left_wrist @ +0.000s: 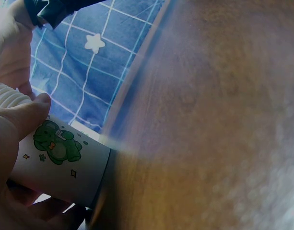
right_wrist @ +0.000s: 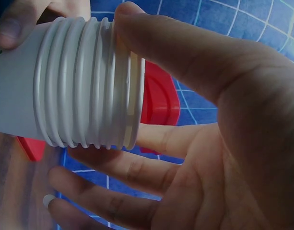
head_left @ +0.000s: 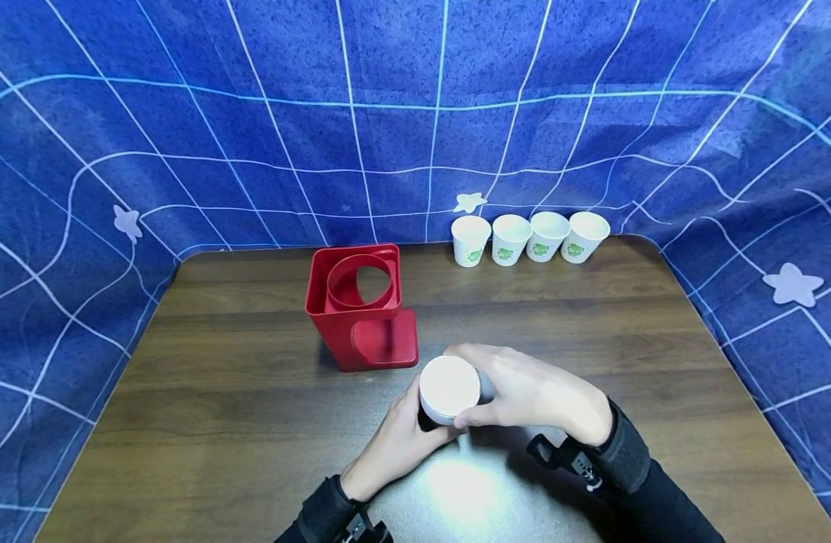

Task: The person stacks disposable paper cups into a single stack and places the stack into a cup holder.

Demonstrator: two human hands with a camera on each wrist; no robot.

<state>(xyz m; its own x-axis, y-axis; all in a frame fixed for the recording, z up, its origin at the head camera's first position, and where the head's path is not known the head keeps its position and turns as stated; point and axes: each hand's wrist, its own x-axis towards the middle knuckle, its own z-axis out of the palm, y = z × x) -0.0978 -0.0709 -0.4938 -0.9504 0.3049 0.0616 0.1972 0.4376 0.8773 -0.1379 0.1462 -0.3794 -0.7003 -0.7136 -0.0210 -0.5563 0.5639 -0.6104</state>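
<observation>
Both hands hold a stack of white paper cups [head_left: 449, 388] over the middle of the table, rims facing the head camera. My left hand [head_left: 415, 424] grips the stack's body from below; its thumb [left_wrist: 23, 119] lies on the cup's green frog print [left_wrist: 57, 143]. My right hand [head_left: 498, 389] closes round the rim end. In the right wrist view its thumb [right_wrist: 171, 45] presses on the outermost of the stacked rims [right_wrist: 89, 81], with the fingers [right_wrist: 119, 168] spread beneath.
A red square cup holder [head_left: 361, 305] with a round opening stands just left of and behind the hands. Several single frog-print cups [head_left: 528, 237] line the table's far edge. Blue grid cloth [head_left: 415, 113] surrounds the wooden table [head_left: 219, 392].
</observation>
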